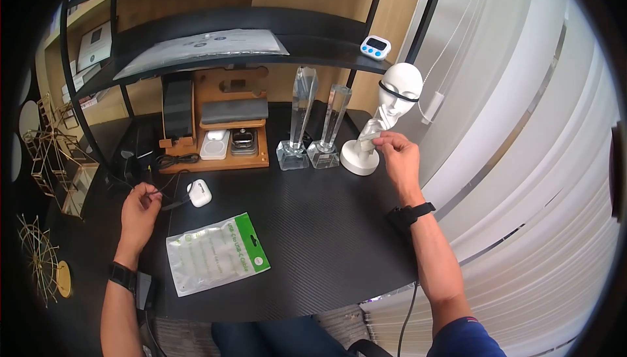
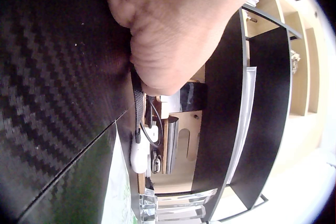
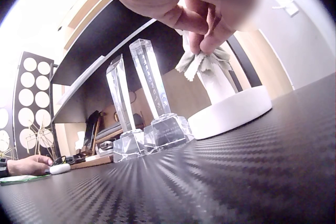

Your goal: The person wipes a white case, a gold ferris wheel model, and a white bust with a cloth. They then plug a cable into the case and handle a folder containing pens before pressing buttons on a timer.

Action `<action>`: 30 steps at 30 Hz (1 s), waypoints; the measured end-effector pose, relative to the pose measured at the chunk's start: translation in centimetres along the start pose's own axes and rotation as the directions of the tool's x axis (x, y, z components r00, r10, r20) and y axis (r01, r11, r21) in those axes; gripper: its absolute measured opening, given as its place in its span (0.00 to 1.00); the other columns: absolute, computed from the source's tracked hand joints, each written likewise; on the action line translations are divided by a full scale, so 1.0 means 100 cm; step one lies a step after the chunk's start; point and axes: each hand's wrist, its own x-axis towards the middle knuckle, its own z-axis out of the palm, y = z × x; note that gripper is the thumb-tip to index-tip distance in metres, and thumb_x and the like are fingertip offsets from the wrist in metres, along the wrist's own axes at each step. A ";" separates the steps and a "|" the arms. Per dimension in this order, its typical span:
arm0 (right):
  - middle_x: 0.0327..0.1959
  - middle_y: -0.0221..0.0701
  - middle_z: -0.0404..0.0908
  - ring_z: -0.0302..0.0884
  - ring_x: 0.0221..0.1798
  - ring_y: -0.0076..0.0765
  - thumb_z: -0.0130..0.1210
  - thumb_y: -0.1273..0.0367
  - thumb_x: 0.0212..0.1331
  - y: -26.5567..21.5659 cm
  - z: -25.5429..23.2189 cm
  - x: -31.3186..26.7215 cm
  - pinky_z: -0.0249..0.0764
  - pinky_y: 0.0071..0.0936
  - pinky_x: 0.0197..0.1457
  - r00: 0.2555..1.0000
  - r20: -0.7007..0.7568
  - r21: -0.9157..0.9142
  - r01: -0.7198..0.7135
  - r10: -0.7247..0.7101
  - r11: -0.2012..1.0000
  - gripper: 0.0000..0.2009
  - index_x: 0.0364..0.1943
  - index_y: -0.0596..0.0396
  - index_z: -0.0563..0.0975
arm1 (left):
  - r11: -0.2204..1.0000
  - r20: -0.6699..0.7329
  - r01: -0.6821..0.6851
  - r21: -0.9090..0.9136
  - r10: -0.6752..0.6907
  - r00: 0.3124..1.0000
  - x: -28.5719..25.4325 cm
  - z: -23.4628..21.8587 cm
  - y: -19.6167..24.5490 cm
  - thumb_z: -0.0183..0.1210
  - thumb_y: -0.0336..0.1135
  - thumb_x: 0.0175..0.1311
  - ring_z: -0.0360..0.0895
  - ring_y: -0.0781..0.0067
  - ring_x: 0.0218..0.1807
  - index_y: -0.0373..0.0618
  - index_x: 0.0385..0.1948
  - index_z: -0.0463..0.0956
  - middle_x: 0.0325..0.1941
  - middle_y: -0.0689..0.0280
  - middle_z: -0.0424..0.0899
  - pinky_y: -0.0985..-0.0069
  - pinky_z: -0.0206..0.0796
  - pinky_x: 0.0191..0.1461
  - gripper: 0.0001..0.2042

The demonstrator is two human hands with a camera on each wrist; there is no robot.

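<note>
My right hand [image 1: 400, 161] pinches a crumpled pale grey cloth [image 3: 202, 64] between thumb and fingers, at the lower part of a white head-and-hand figurine [image 1: 401, 82]. The cloth hangs in front of the stem, just over the round white base [image 3: 231, 112]. On the left of the desk, my left hand [image 1: 138, 210] has its fingers curled at a dark strap [image 2: 138, 103], which runs to a white earbuds case [image 1: 200, 193]. Its fingertips are partly hidden in the left wrist view. A green-and-clear USB-C cable pouch [image 1: 215, 252] lies nearby.
Two crystal trophies [image 1: 302, 122] stand left of the figurine. Behind the case, a wooden organizer [image 1: 258, 154] holds gadgets, with a coiled black cable [image 1: 176, 160] at its front. Above runs a black shelf [image 1: 320, 50] with a small timer [image 1: 375, 47]. White blinds [image 1: 522, 180] hang at right.
</note>
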 end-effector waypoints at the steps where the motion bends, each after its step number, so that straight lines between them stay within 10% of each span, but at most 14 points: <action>1: 0.50 0.37 0.91 0.87 0.48 0.34 0.55 0.76 0.62 -0.001 0.000 0.000 0.80 0.30 0.52 1.000 -0.003 0.001 0.001 -0.001 1.000 0.13 0.40 0.61 0.91 | 1.000 0.005 0.007 0.006 -0.007 1.000 0.000 0.000 0.001 0.63 0.26 0.70 0.73 0.84 0.37 0.37 0.42 0.79 0.39 0.70 0.79 0.80 0.68 0.45 0.05; 30: 0.47 0.36 0.90 0.87 0.48 0.30 0.54 0.78 0.65 -0.001 0.003 0.000 0.79 0.27 0.54 0.999 0.000 0.084 0.046 -0.046 0.995 0.13 0.45 0.64 0.89 | 0.999 -0.006 -0.042 0.015 0.042 0.999 0.003 0.002 -0.010 0.63 0.26 0.72 0.69 0.87 0.35 0.39 0.41 0.78 0.37 0.73 0.79 0.82 0.65 0.42 0.03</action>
